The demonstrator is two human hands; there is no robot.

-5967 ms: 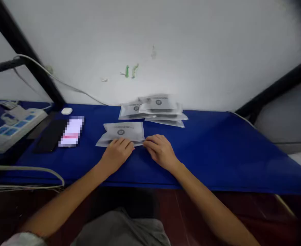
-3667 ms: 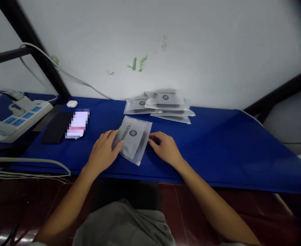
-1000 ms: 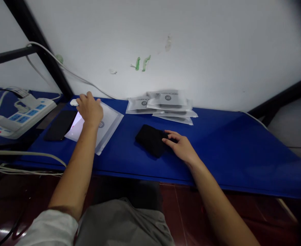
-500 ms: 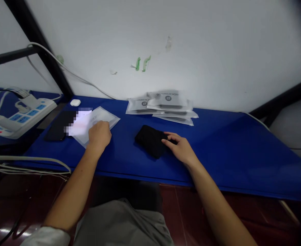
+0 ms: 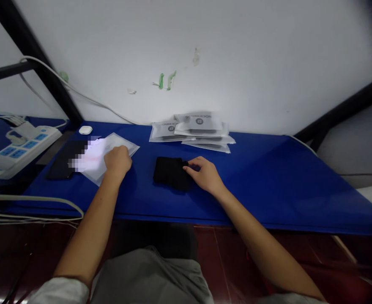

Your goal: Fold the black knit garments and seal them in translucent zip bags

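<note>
A right hand's (image 5: 205,174) narrowed fingers pinch a soft black cloth (image 5: 170,173), turned squarer to the table (image 5: 268,181) than half a second ago. It lies in from the front edge, blue surface stretching right. The left hand (image 5: 118,161) curls on a flat, translucent bag (image 5: 92,172); its grip is unclear.

Folded black fabric bundle (image 5: 170,173) lies low, its outline roughly rectangular; frosted translucent pouch (image 5: 96,167) lies slanted to the bundle's left, apart from it.
</note>
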